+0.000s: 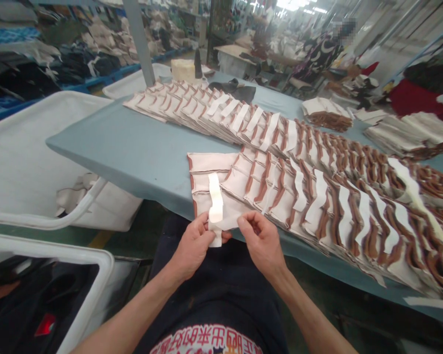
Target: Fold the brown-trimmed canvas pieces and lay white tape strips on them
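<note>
My left hand point(194, 246) pinches the lower end of a white strip point(215, 206) that lies on a cream fabric piece with brown trim point(206, 189) at the near edge of the table. My right hand point(262, 241) pinches the same piece's near edge just right of the strip. Both hands are closed on the material. To the right, a long overlapping row of like pieces point(335, 206), each with a white strip, runs along the blue-grey table point(133, 147).
A second row of the pieces point(214, 110) lies farther back, with more stacks point(327, 114) at the far right. White bins point(29, 162) stand to the left of the table. A person point(317, 54) works at a table in the background.
</note>
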Action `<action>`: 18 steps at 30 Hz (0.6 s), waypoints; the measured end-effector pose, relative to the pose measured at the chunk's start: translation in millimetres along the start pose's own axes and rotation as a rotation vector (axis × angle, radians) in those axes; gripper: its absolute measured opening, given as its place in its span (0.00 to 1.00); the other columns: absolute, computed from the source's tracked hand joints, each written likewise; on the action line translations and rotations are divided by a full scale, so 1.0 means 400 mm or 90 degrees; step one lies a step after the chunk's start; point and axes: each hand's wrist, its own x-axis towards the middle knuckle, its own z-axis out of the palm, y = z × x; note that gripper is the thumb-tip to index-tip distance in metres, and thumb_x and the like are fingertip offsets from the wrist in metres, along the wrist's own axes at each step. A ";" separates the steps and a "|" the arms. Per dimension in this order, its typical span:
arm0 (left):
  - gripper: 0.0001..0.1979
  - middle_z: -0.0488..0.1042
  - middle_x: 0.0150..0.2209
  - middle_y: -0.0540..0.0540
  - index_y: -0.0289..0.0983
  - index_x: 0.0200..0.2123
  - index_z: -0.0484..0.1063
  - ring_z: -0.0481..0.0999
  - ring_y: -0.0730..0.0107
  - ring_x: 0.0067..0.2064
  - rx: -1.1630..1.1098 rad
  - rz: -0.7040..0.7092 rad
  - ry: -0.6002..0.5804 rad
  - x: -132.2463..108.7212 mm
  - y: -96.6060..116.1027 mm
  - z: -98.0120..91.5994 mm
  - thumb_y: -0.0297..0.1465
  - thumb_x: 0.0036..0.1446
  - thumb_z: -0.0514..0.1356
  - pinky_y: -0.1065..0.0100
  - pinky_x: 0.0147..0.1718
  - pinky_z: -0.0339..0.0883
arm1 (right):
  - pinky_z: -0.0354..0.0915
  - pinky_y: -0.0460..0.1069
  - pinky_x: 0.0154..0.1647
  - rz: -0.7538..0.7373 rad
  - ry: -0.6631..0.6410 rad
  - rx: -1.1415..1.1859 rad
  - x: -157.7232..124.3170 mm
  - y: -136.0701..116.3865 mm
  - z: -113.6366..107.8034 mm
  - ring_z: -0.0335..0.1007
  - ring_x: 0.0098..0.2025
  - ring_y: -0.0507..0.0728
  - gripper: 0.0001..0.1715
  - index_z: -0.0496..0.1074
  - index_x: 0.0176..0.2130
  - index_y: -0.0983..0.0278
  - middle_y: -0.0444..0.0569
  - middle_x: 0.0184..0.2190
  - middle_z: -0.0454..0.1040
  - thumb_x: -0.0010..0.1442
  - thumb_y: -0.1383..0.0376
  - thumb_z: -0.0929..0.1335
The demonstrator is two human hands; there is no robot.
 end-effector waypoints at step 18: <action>0.28 0.70 0.23 0.48 0.37 0.23 0.70 0.67 0.66 0.28 0.208 0.106 0.043 0.020 -0.040 -0.024 0.52 0.67 0.56 0.67 0.33 0.60 | 0.64 0.47 0.28 -0.101 -0.008 -0.058 0.168 -0.098 -0.027 0.68 0.27 0.52 0.15 0.71 0.33 0.61 0.43 0.26 0.73 0.65 0.54 0.67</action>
